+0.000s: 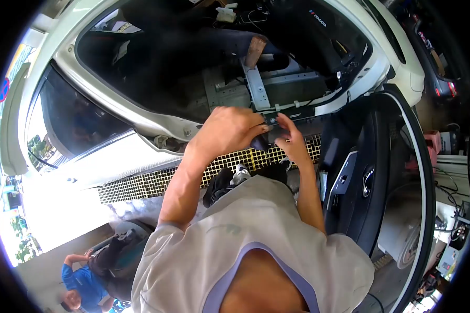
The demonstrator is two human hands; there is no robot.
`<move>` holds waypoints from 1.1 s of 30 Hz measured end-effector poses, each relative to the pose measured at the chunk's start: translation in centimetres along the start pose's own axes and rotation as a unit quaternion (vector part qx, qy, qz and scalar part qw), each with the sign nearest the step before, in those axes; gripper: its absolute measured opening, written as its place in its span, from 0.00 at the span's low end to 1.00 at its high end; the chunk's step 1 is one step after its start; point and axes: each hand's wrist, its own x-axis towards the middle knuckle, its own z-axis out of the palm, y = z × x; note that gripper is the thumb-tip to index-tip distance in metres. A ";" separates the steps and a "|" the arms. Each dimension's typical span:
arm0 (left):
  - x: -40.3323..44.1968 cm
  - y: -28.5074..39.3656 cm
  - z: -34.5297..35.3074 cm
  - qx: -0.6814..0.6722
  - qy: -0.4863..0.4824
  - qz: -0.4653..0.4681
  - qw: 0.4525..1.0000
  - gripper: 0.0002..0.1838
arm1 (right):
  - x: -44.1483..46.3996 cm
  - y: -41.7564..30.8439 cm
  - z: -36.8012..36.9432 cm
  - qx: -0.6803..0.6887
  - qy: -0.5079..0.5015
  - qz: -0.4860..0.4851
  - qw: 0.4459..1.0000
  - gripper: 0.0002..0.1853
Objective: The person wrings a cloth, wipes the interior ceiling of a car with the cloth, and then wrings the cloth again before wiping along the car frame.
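Note:
My left hand [225, 131] is closed around a small dark object [259, 142], which hangs below its fingers and is too small to identify. My right hand [293, 145] is just to the right, its thumb and index finger curved with a gap between them. Both hands are above the door sill [297, 127] of a white car, in front of the open doorway. Inside, the cabin floor is bare metal with a light bracket [256, 88], and a brown block [255, 51] stands at the bracket's far end.
An open door [357, 177] stands close on my right. Yellow-edged floor grating [141, 183] runs below the sill. The white body panel [125, 159] extends left. A person in blue [84, 281] is at the lower left. Equipment and cables [449, 261] are beyond the door.

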 end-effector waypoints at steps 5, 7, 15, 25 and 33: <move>1.1 0.2 -0.4 0.038 -0.020 0.046 0.998 0.07 | 0.2 -5.4 3.8 -0.082 -0.098 -0.087 0.988 0.46; 1.5 0.1 -1.6 0.059 -0.010 0.080 0.995 0.07 | 0.7 -7.3 4.8 -0.124 -0.169 -0.042 0.977 0.46; 3.2 0.5 -9.3 0.093 0.106 0.140 0.980 0.08 | 3.3 -9.4 7.7 0.019 -0.149 -0.050 0.987 0.34; -1.1 -3.5 -10.9 0.007 0.203 -0.077 0.976 0.10 | 3.8 -8.7 4.6 -0.035 -0.200 0.003 0.979 0.45; -6.5 -7.1 -7.9 0.011 0.259 -0.205 0.944 0.11 | 3.5 -9.3 1.8 -0.190 -0.209 0.016 0.959 0.26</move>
